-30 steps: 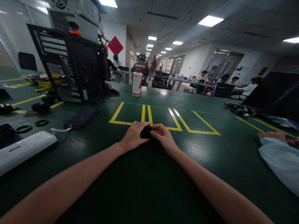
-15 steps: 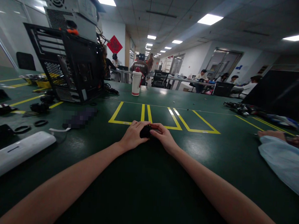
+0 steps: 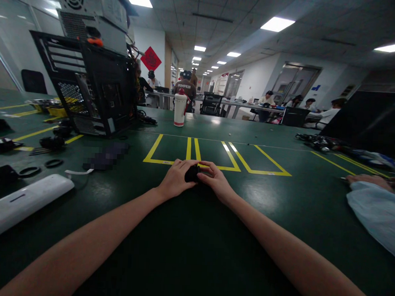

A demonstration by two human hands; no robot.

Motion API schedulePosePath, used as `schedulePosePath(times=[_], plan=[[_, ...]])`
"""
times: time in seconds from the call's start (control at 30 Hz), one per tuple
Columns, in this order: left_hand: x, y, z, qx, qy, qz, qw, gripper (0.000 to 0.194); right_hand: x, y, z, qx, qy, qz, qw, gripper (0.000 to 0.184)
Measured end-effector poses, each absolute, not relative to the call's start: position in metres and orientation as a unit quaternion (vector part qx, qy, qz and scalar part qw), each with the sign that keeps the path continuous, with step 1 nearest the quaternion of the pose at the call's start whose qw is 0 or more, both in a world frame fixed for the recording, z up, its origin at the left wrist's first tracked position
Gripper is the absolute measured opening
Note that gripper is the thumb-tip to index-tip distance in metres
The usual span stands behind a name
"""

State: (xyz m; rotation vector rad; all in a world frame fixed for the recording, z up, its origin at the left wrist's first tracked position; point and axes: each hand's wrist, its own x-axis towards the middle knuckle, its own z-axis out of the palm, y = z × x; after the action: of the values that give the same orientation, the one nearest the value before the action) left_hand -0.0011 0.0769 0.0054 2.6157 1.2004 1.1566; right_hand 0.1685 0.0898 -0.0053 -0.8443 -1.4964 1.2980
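A small black rounded object (image 3: 191,173) is between my two hands, just in front of the yellow tape marks; its exact kind is too dark to tell. My left hand (image 3: 175,178) wraps round it from the left, thumb below and fingers over the top. From the right, the fingertips of my right hand (image 3: 214,177) close on its side, the thumb touching it. Both forearms reach in from the bottom corners over the dark green table (image 3: 192,245).
Yellow tape outlines (image 3: 216,166) lie beyond my hands. At left stand a black computer case (image 3: 98,85), a white power bank-like bar (image 3: 29,205) and black rings (image 3: 30,171). A white cup (image 3: 179,109) is further back. A co-worker's light blue sleeve (image 3: 376,215) is at right.
My right thumb and fingers have shifted slightly on the black object, while my left hand keeps its hold. At right, the co-worker's hand and sleeve have moved a little rightward.
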Motion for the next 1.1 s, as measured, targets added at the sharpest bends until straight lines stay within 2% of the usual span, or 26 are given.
schedulePosePath(times=[0.1, 0.33, 0.47, 0.57, 0.7, 0.93, 1.1], plan=[[-0.0015, 0.0766, 0.0055, 0.842, 0.387, 0.375, 0.021, 0.058, 0.1688, 0.0909, -0.0051, -0.337, -0.616, 0.544, 0.459, 0.038], [-0.0016, 0.0770, 0.0053, 0.842, 0.386, 0.376, 0.022, 0.058, 0.1695, 0.0875, -0.0042, -0.315, -0.596, 0.552, 0.491, 0.021], [-0.0017, 0.0773, 0.0054, 0.842, 0.391, 0.372, 0.024, 0.059, 0.1682, 0.0892, -0.0049, -0.319, -0.590, 0.533, 0.516, 0.030], [-0.0014, 0.0769, 0.0056, 0.841, 0.391, 0.373, 0.027, 0.059, 0.1669, 0.0903, -0.0058, -0.327, -0.597, 0.543, 0.492, 0.036], [-0.0010, 0.0763, 0.0060, 0.840, 0.391, 0.376, 0.030, 0.058, 0.1665, 0.0901, -0.0063, -0.342, -0.594, 0.551, 0.476, 0.032], [-0.0011, 0.0771, 0.0065, 0.841, 0.392, 0.371, 0.023, 0.059, 0.1682, 0.0925, -0.0089, -0.322, -0.577, 0.540, 0.521, 0.024], [-0.0005, 0.0773, 0.0057, 0.839, 0.390, 0.377, 0.024, 0.059, 0.1649, 0.0920, -0.0078, -0.358, -0.590, 0.520, 0.502, 0.034]])
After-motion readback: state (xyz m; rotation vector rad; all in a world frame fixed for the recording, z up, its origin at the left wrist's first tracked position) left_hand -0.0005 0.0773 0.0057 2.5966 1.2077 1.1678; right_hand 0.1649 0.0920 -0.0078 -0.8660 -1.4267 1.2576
